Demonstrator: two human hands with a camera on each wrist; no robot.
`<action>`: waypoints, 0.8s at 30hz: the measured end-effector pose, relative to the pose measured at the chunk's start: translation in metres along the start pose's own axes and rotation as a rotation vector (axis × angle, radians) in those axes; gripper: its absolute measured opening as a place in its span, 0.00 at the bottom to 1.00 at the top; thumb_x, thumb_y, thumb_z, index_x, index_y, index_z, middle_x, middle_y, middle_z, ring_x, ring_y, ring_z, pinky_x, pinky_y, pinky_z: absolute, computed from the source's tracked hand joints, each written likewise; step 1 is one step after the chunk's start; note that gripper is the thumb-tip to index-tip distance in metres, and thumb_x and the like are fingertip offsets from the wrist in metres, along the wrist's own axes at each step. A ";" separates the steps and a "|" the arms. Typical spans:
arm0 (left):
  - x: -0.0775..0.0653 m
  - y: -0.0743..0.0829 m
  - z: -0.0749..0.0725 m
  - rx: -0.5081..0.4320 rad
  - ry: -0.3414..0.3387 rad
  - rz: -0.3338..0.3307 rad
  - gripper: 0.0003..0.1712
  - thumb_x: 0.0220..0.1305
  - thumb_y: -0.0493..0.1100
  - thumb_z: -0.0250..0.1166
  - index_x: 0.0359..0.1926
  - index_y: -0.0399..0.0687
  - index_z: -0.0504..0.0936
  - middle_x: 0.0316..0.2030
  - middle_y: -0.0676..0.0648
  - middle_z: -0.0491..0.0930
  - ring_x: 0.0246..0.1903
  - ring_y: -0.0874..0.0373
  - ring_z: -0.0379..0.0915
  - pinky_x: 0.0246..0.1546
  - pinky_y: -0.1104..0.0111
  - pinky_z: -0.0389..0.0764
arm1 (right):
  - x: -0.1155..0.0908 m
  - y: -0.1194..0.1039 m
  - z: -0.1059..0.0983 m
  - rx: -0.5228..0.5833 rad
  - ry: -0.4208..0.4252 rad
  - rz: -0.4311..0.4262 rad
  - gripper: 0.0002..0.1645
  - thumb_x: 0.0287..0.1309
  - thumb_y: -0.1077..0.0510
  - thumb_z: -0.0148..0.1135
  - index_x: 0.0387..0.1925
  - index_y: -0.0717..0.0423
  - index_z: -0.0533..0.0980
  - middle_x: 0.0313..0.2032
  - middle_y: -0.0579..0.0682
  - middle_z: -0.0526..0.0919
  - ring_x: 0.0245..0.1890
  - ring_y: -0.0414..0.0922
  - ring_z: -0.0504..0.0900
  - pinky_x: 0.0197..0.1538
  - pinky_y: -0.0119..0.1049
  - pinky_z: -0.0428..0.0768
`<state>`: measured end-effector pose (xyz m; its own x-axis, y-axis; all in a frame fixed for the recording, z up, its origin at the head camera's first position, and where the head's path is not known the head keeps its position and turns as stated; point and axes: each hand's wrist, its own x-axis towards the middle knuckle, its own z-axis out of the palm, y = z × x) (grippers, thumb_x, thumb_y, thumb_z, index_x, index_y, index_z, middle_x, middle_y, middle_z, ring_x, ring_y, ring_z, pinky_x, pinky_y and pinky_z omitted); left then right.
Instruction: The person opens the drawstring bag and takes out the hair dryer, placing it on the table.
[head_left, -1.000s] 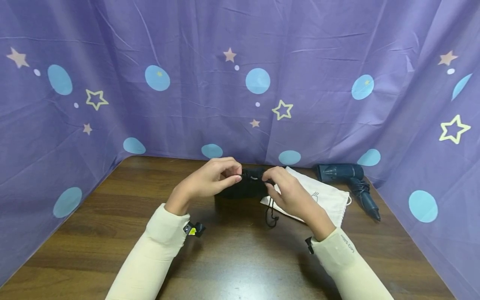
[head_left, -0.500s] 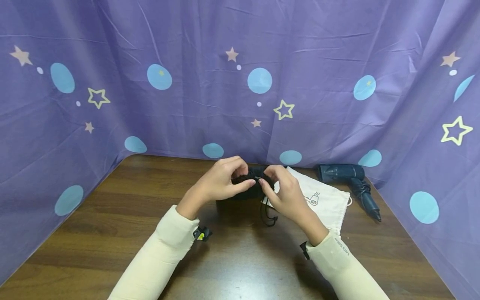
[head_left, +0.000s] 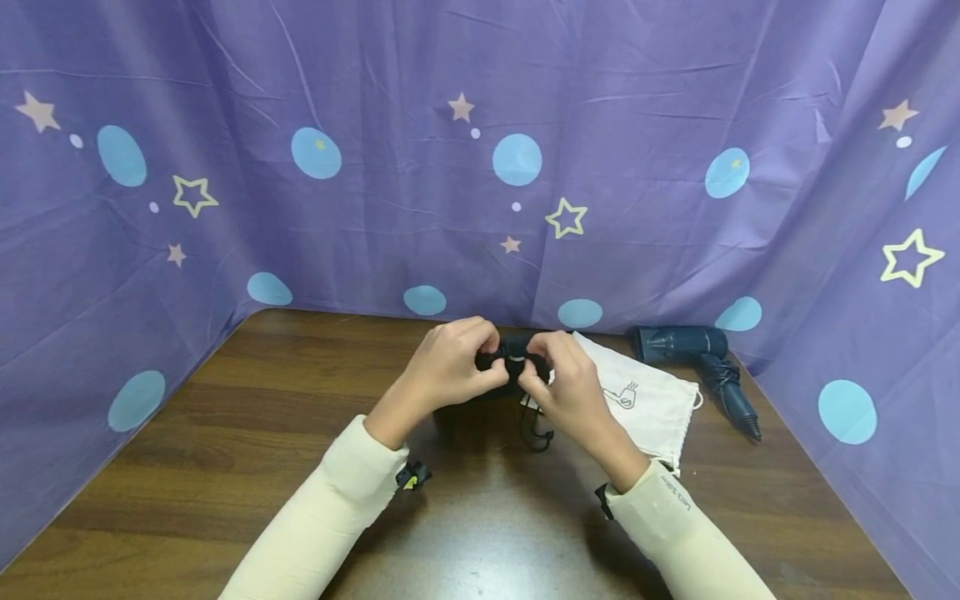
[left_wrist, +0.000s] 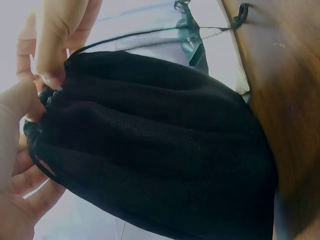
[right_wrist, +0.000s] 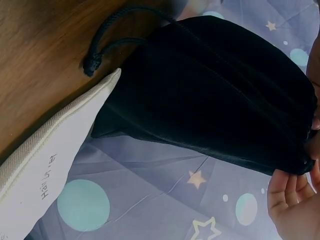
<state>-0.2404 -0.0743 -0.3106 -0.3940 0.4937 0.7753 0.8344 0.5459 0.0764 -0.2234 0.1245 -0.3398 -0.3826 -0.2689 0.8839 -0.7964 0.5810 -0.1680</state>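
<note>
A black drawstring pouch (left_wrist: 150, 140) stands on the table, its mouth bunched into folds at the top. My left hand (head_left: 452, 365) pinches the left part of that gathered rim between thumb and fingers. On the other side, my right hand (head_left: 568, 385) grips the rim the same way, thumbs and fingertips facing each other across a small gap. A knotted black cord (right_wrist: 117, 45) loops down the pouch's right side. Much of the pouch is hidden behind the hands in the head view.
Just right of the pouch lies a white drawstring bag (head_left: 656, 400) printed with a hair dryer drawing. A dark blue hair dryer (head_left: 684, 344) with its cord wrapped round the handle lies at the back right. Purple curtain (head_left: 420, 208) surrounds the wooden table (head_left: 247, 433).
My left hand has moved right, towards the right hand, and the pouch's mouth is more tightly bunched. My right hand has shifted slightly left. The white bag and hair dryer stay put.
</note>
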 end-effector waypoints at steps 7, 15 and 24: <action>-0.001 0.002 0.002 0.053 -0.018 0.009 0.10 0.45 0.42 0.65 0.26 0.50 0.70 0.23 0.56 0.66 0.21 0.64 0.61 0.17 0.71 0.63 | 0.000 0.001 0.000 -0.088 0.016 -0.070 0.08 0.47 0.67 0.57 0.33 0.60 0.73 0.30 0.52 0.73 0.30 0.47 0.70 0.34 0.38 0.71; 0.000 0.002 0.003 0.101 -0.006 0.044 0.09 0.48 0.41 0.64 0.27 0.49 0.71 0.24 0.55 0.67 0.23 0.63 0.61 0.17 0.71 0.63 | -0.001 0.003 0.000 -0.202 -0.006 -0.204 0.07 0.52 0.67 0.58 0.35 0.62 0.74 0.35 0.55 0.75 0.31 0.53 0.70 0.34 0.41 0.71; 0.002 0.004 0.000 0.158 0.005 0.065 0.07 0.41 0.38 0.59 0.25 0.49 0.69 0.24 0.56 0.64 0.23 0.62 0.60 0.17 0.71 0.60 | -0.001 0.004 0.000 -0.256 -0.030 -0.274 0.11 0.52 0.66 0.53 0.39 0.62 0.74 0.36 0.58 0.74 0.31 0.56 0.69 0.35 0.45 0.70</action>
<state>-0.2378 -0.0711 -0.3093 -0.3386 0.5284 0.7786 0.7870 0.6125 -0.0734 -0.2265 0.1274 -0.3409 -0.1881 -0.4617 0.8669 -0.7299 0.6563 0.1912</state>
